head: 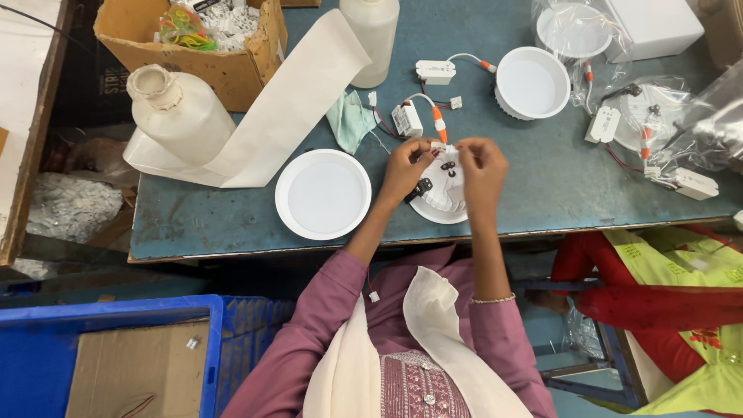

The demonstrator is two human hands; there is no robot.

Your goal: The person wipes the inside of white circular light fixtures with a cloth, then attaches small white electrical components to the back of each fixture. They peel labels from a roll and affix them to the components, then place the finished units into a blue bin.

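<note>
Nearest me, a blue crate [46, 340] sat below the desk [542, 186] edge, a sheet of cardboard [131, 371] in it.

At the desk's near edge lay the lamp [443, 193], a round white downlight, face down, ribbed back up, rim just overhanging the edge. Left hand [404, 166] pinched its left side, beside a black spring clip [422, 188]. Right hand [481, 166] closed on the top right, fingertips meeting the left's over a small white connector [439, 145]. Both were grasping, not released.

Judgement: the lamp looked light and stiff, a plastic shell with a smooth, rather slippery rim. The fins give the better grip. The clips looked sprung and could nip; the thin wires looked like the fragile part, so hold the body, not the leads.

Just left, a second lamp [323, 193] lay face up, apart from the first. Beyond the hands: a driver [407, 120] with orange-sleeved lead, a green cloth [350, 120], a paper strip [286, 108].

Farther back: a third lamp [532, 83], two white bottles [179, 112], a carton [224, 54], bagged lamps [650, 116] at right. Another person's red sleeve [619, 286] showed at the right.
</note>
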